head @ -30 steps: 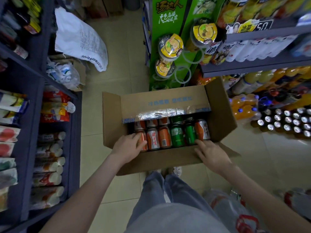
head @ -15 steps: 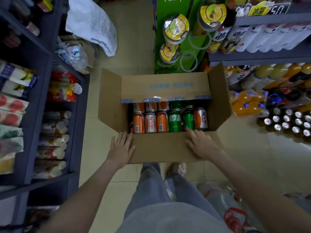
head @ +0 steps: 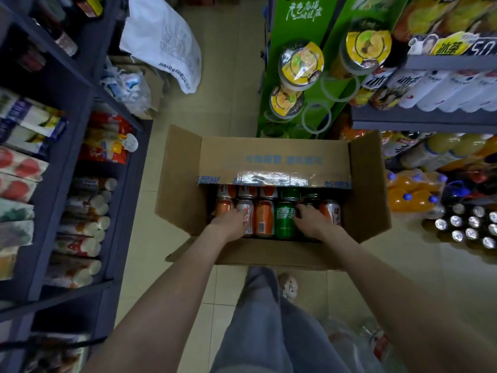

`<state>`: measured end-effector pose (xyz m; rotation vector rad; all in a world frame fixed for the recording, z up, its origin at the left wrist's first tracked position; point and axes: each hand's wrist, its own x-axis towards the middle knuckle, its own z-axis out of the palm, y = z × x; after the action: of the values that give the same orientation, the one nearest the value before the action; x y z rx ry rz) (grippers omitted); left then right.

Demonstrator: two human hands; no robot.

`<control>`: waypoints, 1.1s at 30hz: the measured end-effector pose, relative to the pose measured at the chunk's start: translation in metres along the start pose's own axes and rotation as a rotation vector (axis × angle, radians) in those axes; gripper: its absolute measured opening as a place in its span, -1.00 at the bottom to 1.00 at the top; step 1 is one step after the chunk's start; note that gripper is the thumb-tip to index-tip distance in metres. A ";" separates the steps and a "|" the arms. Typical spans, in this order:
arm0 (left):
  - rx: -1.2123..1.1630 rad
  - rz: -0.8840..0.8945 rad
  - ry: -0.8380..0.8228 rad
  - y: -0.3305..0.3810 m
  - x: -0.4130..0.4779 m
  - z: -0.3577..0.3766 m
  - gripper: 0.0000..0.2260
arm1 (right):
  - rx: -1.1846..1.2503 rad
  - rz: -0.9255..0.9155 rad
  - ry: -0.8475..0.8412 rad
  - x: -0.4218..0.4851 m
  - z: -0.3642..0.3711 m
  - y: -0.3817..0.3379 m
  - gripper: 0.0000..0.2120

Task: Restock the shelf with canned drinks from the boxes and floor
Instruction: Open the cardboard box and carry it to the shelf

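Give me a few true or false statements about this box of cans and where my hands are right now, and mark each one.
1. The left hand and the right hand are both in the cardboard box. True.
2. The box holds only green cans. False: most are orange cans, with a green can among them.
3. The box flaps stand open. True.
4. The left hand touches the green can. False: it lies on cans at the left end; the green can sits between the hands.
5. The box stands on a shelf. False: it stands on the tiled floor.
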<state>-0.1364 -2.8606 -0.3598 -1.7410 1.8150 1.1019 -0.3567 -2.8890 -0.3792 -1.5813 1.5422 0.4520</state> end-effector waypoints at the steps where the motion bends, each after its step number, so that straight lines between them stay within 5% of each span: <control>1: 0.004 0.002 -0.020 -0.003 0.005 0.000 -0.55 | -0.005 0.003 -0.002 0.007 0.000 0.002 -0.45; 12: 0.204 0.096 0.224 -0.026 0.025 -0.003 -0.33 | -0.233 -0.044 0.226 0.005 -0.017 0.004 -0.38; 19: 0.294 0.129 0.602 -0.021 0.049 -0.038 -0.14 | -0.237 -0.217 0.712 0.014 -0.068 -0.011 -0.30; 30: 0.174 0.053 0.419 -0.017 0.150 -0.134 -0.32 | -0.203 -0.094 0.472 0.133 -0.146 -0.031 -0.11; 33: 0.161 0.064 0.443 -0.018 0.154 -0.125 -0.27 | -0.235 -0.129 0.578 0.137 -0.135 -0.026 -0.15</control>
<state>-0.1127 -3.0539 -0.4029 -1.9507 2.1584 0.5978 -0.3496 -3.0821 -0.3983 -2.1067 1.8402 0.1026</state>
